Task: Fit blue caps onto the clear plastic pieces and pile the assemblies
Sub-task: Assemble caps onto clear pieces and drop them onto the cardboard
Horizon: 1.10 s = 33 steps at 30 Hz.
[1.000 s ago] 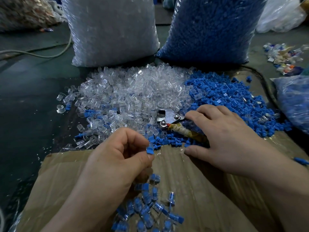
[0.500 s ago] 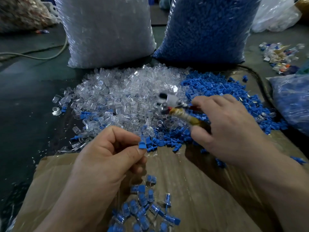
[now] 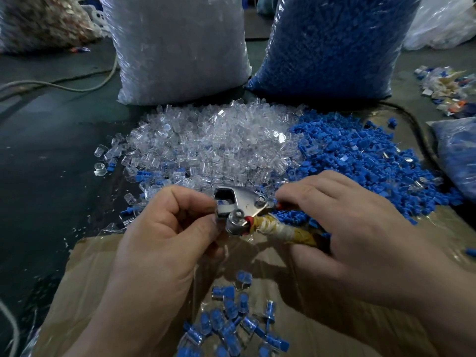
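A heap of clear plastic pieces [image 3: 206, 145] lies ahead, with a heap of blue caps [image 3: 360, 161] to its right. My right hand [image 3: 342, 228] grips a metal crimping tool [image 3: 242, 210] by its cloth-wrapped handles. My left hand [image 3: 170, 228] pinches a small blue-and-clear piece [image 3: 221, 203] and holds it in the tool's jaw. Most of that piece is hidden by my fingers and the jaw. A pile of finished assemblies [image 3: 231, 325] lies on the cardboard [image 3: 85, 292] near me.
A big bag of clear pieces [image 3: 180, 47] and a big bag of blue caps [image 3: 332, 42] stand behind the heaps. Another bag of blue parts [image 3: 458, 155] lies at the right. A cable [image 3: 64, 86] runs across the dark floor at the left.
My right hand lifted the tool off the heap and brought it toward me. My left hand rose and put its blue-capped piece into the tool's jaw.
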Motion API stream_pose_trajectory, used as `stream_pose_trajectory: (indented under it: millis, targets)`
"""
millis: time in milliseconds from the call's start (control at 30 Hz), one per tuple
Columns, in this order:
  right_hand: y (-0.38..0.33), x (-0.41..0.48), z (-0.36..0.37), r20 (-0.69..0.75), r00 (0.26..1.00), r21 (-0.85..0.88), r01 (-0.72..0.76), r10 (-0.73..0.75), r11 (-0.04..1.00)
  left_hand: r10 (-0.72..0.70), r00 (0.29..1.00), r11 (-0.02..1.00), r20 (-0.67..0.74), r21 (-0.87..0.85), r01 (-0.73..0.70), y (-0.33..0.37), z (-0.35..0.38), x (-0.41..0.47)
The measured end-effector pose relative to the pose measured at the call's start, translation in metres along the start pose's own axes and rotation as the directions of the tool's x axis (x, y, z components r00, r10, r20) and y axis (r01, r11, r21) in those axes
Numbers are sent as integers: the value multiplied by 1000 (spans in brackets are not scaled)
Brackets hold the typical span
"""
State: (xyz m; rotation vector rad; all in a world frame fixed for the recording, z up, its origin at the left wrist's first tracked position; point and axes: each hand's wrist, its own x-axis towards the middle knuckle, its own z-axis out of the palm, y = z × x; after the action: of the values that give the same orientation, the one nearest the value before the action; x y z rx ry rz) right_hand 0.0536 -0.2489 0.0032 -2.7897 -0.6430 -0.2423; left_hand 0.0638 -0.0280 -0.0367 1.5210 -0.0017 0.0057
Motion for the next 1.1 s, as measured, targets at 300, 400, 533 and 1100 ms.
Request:
stream_pose_trajectory:
  millis: [300, 400, 533, 1100]
  targets:
    - [4, 0, 0, 51, 999, -10, 6, -5, 1000, 107, 994, 987, -26, 119, -104, 4, 3, -3]
    - [3, 2, 0, 70, 997, -50, 12, -8, 999, 110, 994, 981, -11, 163, -107, 4, 2, -4]
    - [3, 2, 1, 53, 998, -53, 21, -18, 998, 122, 992, 974, 10, 193, -122, 8, 3, -5]
    - [28, 22, 10, 84, 968, -261, -206, 235, 943, -66, 994, 936, 90, 350, 31, 3, 11, -7]
